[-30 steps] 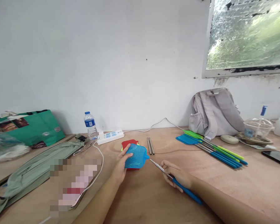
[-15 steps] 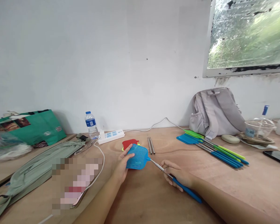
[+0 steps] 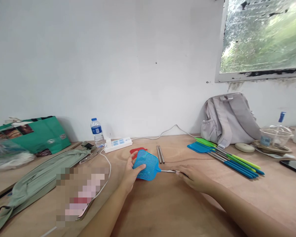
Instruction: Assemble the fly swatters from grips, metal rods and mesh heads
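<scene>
A blue fly swatter [image 3: 147,165] with a perforated head and a metal shaft is held between my two hands, above the table. My left hand [image 3: 131,173] pinches the head at its left edge, thumb across the front. My right hand [image 3: 191,177] is closed around the metal shaft, palm down, hiding the blue handle. Just behind the swatter head lies a red swatter head [image 3: 136,150], partly covered. Two metal tubes [image 3: 160,154] lie side by side beyond the shaft.
Several blue and green fly swatters [image 3: 227,159] lie in a pile at right, before a grey backpack [image 3: 230,120]. A power strip [image 3: 118,144] and water bottle [image 3: 97,132] stand near the wall. A green-grey bag [image 3: 49,172] lies left; a phone [image 3: 294,166] is far right.
My right hand has turned palm down over the shaft, and the swatter's shaft has swung from slanting to nearly level. The blue handle, visible before, is now hidden. My left hand keeps the head.
</scene>
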### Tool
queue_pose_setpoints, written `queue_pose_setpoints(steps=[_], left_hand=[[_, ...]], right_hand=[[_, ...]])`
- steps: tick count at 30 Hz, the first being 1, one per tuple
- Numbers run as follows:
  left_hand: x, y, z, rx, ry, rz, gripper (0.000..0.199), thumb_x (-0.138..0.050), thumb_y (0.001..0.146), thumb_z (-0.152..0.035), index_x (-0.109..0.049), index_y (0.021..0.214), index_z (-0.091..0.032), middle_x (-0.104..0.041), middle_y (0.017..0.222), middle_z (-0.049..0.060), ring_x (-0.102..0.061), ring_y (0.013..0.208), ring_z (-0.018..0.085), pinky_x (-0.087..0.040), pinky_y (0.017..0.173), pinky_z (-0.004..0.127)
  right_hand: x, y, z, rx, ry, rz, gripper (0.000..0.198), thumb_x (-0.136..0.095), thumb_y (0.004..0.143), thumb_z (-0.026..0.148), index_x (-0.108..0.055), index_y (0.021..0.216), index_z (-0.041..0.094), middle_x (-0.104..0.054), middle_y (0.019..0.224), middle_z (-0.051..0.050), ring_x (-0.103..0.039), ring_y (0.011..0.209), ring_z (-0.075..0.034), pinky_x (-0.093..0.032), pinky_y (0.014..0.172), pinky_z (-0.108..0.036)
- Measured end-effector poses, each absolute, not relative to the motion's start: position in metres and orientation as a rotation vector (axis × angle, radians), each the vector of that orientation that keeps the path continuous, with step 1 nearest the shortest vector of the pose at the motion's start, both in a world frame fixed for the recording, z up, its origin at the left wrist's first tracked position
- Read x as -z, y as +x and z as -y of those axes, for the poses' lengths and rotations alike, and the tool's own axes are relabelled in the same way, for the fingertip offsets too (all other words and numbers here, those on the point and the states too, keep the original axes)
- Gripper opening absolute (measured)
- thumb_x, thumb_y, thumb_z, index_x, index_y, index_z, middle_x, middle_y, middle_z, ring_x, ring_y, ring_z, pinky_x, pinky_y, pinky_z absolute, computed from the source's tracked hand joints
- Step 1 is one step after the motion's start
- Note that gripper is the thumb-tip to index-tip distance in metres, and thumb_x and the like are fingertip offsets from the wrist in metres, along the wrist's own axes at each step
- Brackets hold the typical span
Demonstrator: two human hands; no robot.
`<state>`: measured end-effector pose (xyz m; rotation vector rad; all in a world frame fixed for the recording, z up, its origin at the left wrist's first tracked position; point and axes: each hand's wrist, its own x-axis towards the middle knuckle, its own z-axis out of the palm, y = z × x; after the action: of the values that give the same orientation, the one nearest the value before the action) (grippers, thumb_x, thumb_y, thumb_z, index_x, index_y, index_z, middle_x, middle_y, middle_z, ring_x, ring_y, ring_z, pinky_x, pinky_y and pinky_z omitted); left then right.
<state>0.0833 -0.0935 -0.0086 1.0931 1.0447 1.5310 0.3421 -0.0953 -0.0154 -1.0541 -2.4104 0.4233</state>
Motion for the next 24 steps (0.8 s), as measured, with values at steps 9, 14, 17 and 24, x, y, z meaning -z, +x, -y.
queue_pose_setpoints(steps=[9, 14, 17, 24], left_hand=[[0.02, 0.081, 0.093, -1.326, 1.287, -1.213, 0.062, -0.07, 0.056, -0.024, -0.046, 0.113, -0.017, -0.059, 0.108, 0.009, -0.056, 0.097, 0.023, -0.044, 0.084, 0.036], [0.016, 0.081, 0.099, -1.126, 1.423, -1.126, 0.075, -0.067, 0.061, -0.031, -0.031, 0.125, -0.019, -0.059, 0.104, 0.01, -0.06, 0.085, 0.024, -0.051, 0.063, 0.034], [0.011, 0.083, 0.105, -1.054, 1.494, -1.141, 0.082, -0.065, 0.062, -0.034, -0.022, 0.13, -0.018, -0.058, 0.105, 0.012, -0.062, 0.078, 0.022, -0.051, 0.059, 0.034], [0.011, 0.08, 0.11, -1.022, 1.774, -1.247, 0.088, -0.063, 0.064, -0.036, -0.013, 0.135, -0.017, -0.043, 0.127, 0.013, -0.046, 0.112, 0.026, -0.042, 0.088, 0.037]], right_hand=[[0.025, 0.344, 0.088, -0.51, -1.05, 2.408, 0.038, -0.036, 0.085, 0.033, -0.046, 0.122, 0.024, -0.054, 0.118, -0.006, -0.05, 0.104, -0.022, -0.039, 0.086, -0.036], [0.029, 0.346, 0.086, -0.48, -1.159, 2.397, 0.03, -0.046, 0.079, 0.029, -0.053, 0.107, 0.021, -0.062, 0.092, -0.005, -0.056, 0.078, -0.018, -0.041, 0.069, -0.03], [0.029, 0.345, 0.087, -0.461, -1.151, 2.401, 0.027, -0.046, 0.077, 0.026, -0.054, 0.103, 0.022, -0.062, 0.082, -0.003, -0.054, 0.071, -0.016, -0.039, 0.063, -0.026], [0.031, 0.345, 0.086, -0.466, -1.17, 2.403, 0.019, -0.046, 0.079, 0.029, -0.056, 0.093, 0.021, -0.059, 0.076, -0.001, -0.051, 0.065, -0.014, -0.035, 0.058, -0.023]])
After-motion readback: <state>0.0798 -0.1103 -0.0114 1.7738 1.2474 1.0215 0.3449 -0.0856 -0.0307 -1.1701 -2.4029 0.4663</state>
